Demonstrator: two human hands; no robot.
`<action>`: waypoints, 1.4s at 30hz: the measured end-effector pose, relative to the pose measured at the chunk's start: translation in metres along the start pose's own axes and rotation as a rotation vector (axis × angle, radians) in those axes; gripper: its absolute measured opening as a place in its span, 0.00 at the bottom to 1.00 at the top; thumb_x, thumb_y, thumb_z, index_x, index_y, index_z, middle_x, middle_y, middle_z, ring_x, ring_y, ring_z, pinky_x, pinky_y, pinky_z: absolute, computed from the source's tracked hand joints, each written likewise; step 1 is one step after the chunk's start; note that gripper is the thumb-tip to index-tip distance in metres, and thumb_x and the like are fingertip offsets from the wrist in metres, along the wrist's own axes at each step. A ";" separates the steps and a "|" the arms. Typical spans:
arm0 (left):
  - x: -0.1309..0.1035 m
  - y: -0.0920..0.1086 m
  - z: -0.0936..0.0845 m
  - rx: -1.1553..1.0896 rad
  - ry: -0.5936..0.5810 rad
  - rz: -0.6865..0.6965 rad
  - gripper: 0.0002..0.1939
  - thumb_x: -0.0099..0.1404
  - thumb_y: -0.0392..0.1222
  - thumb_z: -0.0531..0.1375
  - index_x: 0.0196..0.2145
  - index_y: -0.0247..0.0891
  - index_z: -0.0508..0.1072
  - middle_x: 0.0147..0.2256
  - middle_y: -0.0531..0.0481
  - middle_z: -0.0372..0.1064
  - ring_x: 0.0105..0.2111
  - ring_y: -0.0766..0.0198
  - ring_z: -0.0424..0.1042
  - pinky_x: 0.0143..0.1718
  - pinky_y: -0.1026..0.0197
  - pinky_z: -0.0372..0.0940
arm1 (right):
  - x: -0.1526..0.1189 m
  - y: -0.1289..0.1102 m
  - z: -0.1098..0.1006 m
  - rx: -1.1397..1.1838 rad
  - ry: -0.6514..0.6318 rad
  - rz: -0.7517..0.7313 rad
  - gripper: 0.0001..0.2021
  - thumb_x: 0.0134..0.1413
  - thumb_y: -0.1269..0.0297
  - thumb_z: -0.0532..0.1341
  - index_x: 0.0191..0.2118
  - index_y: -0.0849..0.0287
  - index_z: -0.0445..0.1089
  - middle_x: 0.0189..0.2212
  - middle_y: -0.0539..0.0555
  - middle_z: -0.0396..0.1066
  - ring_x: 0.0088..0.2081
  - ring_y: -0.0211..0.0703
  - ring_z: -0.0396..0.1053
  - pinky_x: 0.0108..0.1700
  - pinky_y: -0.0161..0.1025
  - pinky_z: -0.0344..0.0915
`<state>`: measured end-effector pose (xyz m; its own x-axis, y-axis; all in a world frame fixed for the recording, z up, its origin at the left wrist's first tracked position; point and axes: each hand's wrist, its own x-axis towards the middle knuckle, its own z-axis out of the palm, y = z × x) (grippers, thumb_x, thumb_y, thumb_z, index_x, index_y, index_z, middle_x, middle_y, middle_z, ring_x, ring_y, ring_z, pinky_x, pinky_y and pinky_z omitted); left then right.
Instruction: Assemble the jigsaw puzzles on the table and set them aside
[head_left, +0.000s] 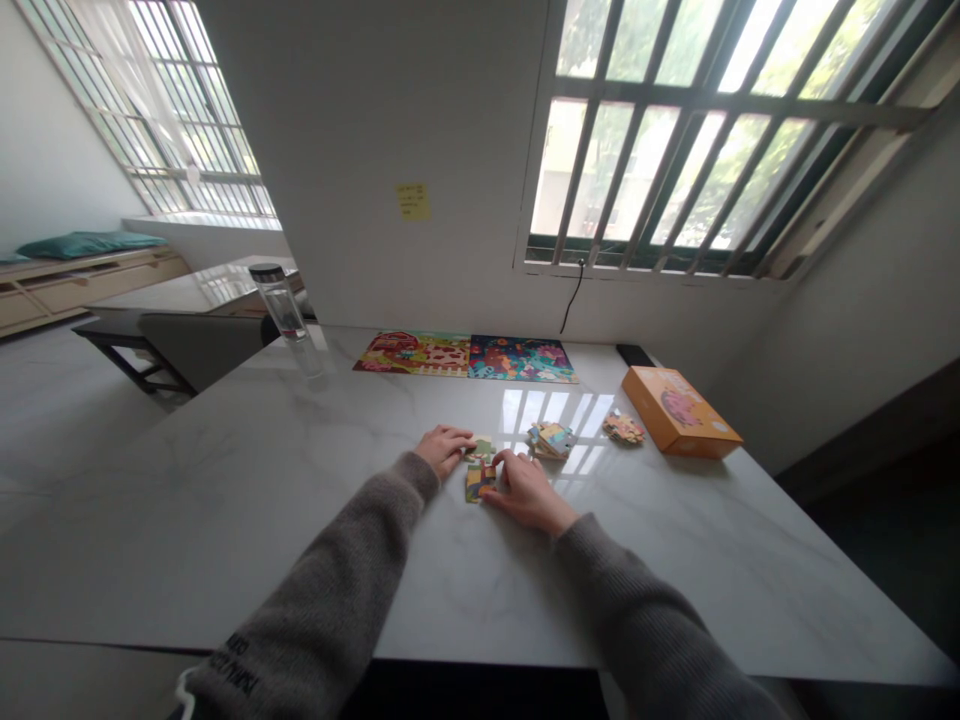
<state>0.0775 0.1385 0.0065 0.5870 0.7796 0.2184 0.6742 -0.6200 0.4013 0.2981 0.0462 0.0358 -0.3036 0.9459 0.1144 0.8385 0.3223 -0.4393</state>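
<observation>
Two puzzle pieces lie one above the other on the white marbled table (300,540). My left hand (444,450) has its fingertips on the left edge of the upper, pale green puzzle piece (481,448), holding it against the tabletop. With thumb and index finger, my right hand (529,490) grips the right side of the lower, darker puzzle piece (478,482). The two pieces are close together; I cannot tell whether they interlock. Just beyond my right hand sits a stack of puzzle pieces (551,440).
A second pile of pieces (623,428) lies beside an orange box (679,412) at the right. Two colourful picture sheets (420,354) lie along the wall. A glass bottle (279,305) stands at the back left. A black flat object (634,355) lies behind the box.
</observation>
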 end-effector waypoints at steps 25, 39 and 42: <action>-0.006 0.008 -0.004 0.014 -0.009 0.001 0.12 0.66 0.43 0.60 0.46 0.49 0.79 0.57 0.52 0.69 0.56 0.53 0.62 0.60 0.47 0.58 | -0.004 -0.012 -0.002 -0.203 0.006 -0.174 0.22 0.61 0.53 0.62 0.59 0.50 0.66 0.58 0.55 0.66 0.53 0.53 0.62 0.52 0.48 0.61; -0.007 -0.022 -0.012 -0.124 0.109 0.058 0.17 0.66 0.38 0.55 0.52 0.39 0.74 0.54 0.44 0.71 0.54 0.54 0.68 0.61 0.49 0.61 | 0.000 0.019 -0.001 0.143 0.100 -0.174 0.20 0.67 0.68 0.52 0.62 0.57 0.61 0.49 0.59 0.69 0.50 0.49 0.65 0.55 0.47 0.64; -0.010 -0.018 -0.015 -0.092 0.069 0.081 0.18 0.64 0.44 0.60 0.51 0.41 0.75 0.55 0.44 0.71 0.54 0.52 0.67 0.61 0.48 0.61 | -0.001 0.022 -0.003 0.124 0.086 -0.192 0.17 0.65 0.68 0.54 0.58 0.57 0.66 0.47 0.59 0.70 0.49 0.49 0.65 0.55 0.47 0.64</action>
<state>0.0524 0.1431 0.0100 0.6036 0.7336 0.3124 0.5799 -0.6728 0.4594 0.3182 0.0526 0.0284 -0.4078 0.8691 0.2798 0.7059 0.4945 -0.5072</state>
